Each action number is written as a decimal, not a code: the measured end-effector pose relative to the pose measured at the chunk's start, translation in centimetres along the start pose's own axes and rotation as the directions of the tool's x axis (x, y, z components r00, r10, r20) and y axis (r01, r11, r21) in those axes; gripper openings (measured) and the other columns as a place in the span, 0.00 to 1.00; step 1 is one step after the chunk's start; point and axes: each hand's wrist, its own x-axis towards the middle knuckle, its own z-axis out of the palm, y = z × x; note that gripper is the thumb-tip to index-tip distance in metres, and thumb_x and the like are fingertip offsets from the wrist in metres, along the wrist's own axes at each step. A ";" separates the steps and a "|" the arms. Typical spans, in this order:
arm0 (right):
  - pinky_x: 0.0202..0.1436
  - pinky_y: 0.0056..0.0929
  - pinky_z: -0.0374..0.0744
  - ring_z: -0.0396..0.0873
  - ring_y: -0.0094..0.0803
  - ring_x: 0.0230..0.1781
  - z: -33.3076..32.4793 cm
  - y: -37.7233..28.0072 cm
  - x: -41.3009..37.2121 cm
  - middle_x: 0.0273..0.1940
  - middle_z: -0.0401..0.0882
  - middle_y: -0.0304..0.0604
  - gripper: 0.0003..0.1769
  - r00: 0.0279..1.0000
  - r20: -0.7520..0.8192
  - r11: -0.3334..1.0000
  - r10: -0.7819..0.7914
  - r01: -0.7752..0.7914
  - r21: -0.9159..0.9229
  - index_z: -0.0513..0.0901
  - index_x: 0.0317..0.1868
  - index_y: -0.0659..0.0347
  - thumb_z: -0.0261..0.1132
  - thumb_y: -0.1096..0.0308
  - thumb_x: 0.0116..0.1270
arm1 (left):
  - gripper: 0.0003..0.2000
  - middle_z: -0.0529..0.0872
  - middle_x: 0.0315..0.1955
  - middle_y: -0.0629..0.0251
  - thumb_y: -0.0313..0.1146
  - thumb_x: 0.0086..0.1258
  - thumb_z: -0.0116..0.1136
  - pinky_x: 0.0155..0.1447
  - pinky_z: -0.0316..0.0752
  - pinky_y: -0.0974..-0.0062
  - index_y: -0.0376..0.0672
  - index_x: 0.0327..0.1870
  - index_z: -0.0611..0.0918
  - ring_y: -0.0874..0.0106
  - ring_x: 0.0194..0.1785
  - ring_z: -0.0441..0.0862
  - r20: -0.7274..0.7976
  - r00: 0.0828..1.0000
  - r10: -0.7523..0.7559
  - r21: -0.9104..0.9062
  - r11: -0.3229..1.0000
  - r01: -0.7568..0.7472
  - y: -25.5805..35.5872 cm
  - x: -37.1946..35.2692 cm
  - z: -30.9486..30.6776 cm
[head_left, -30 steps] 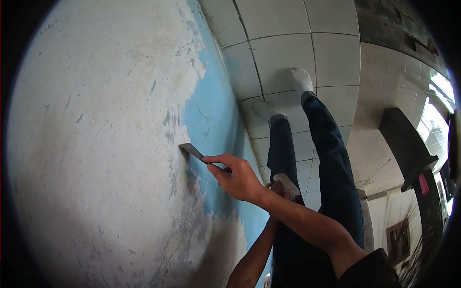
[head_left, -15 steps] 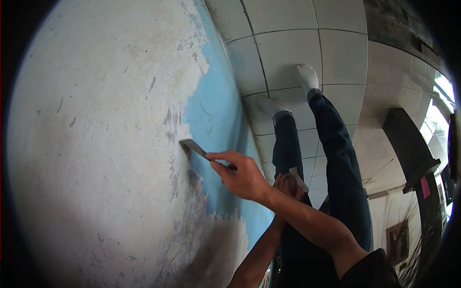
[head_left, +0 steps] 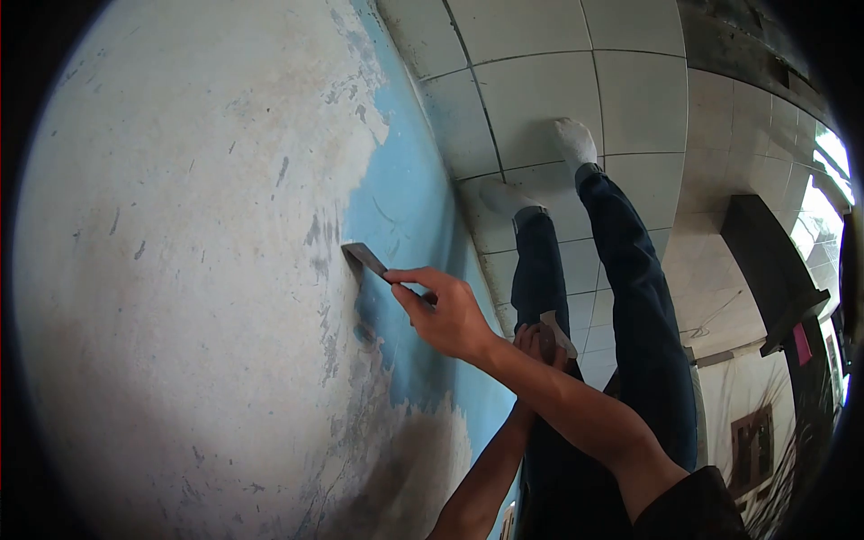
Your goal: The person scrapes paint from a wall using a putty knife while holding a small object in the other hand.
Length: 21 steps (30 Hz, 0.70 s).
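Observation:
In the head view, my right hand (head_left: 450, 315) is closed round the handle of a paint scraper (head_left: 364, 258). The scraper's flat metal blade meets the wall (head_left: 207, 270) where blue paint (head_left: 396, 193) borders a bare, whitish patch. Beneath the right forearm, my left hand (head_left: 529, 342) is held close to my leg, its fingers closed on a dark, rounded object with a pale, flat piece (head_left: 560, 335) beside it. What exactly that object is, I cannot make out.
Pale floor tiles (head_left: 540, 99) run along the wall's base, and my feet in light socks (head_left: 576, 142) stand on them. To the right are a dark curved furniture piece (head_left: 765, 261), a small brown item (head_left: 752, 450) and a bright opening (head_left: 819, 216).
My right hand and the scraper have shifted slightly up, the blade moving a little along the paint edge. The left hand keeps its place and its grip.

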 end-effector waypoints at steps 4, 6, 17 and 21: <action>0.43 0.34 0.83 0.86 0.42 0.37 -0.4 -0.7 -1.5 0.46 0.87 0.52 0.11 0.999 0.035 0.999 0.017 -0.019 0.037 0.86 0.52 0.61 0.65 0.71 0.71 | 0.31 0.74 0.63 0.42 0.45 0.63 0.61 0.75 0.61 0.53 0.28 0.60 0.75 0.47 0.71 0.67 0.080 0.996 -0.030 0.021 0.999 0.029 0.0 0.5 -0.5; 0.43 0.35 0.83 0.86 0.42 0.37 0.0 -0.2 -1.2 0.46 0.87 0.52 0.11 1.000 0.016 0.999 -0.020 0.020 0.034 0.86 0.52 0.61 0.65 0.71 0.71 | 0.31 0.74 0.63 0.41 0.45 0.63 0.61 0.75 0.61 0.53 0.27 0.60 0.75 0.47 0.72 0.67 0.102 0.994 -0.036 0.008 0.999 0.035 -0.1 0.7 -1.0; 0.44 0.35 0.83 0.87 0.44 0.39 0.2 -1.5 -0.5 0.48 0.86 0.55 0.12 1.000 -0.014 1.000 0.021 -0.021 0.003 0.86 0.52 0.62 0.65 0.71 0.72 | 0.30 0.75 0.62 0.44 0.44 0.62 0.61 0.75 0.61 0.52 0.30 0.61 0.75 0.48 0.72 0.67 0.049 0.999 -0.021 -0.005 1.000 0.022 -0.9 0.6 -1.1; 0.42 0.35 0.83 0.86 0.43 0.36 0.3 -2.0 -1.9 0.46 0.87 0.54 0.11 1.000 0.017 1.000 0.019 -0.020 0.017 0.85 0.52 0.64 0.64 0.71 0.72 | 0.30 0.76 0.62 0.45 0.44 0.62 0.61 0.75 0.61 0.52 0.31 0.61 0.75 0.48 0.72 0.66 0.057 0.998 0.011 0.004 1.000 -0.011 -1.3 0.8 -1.4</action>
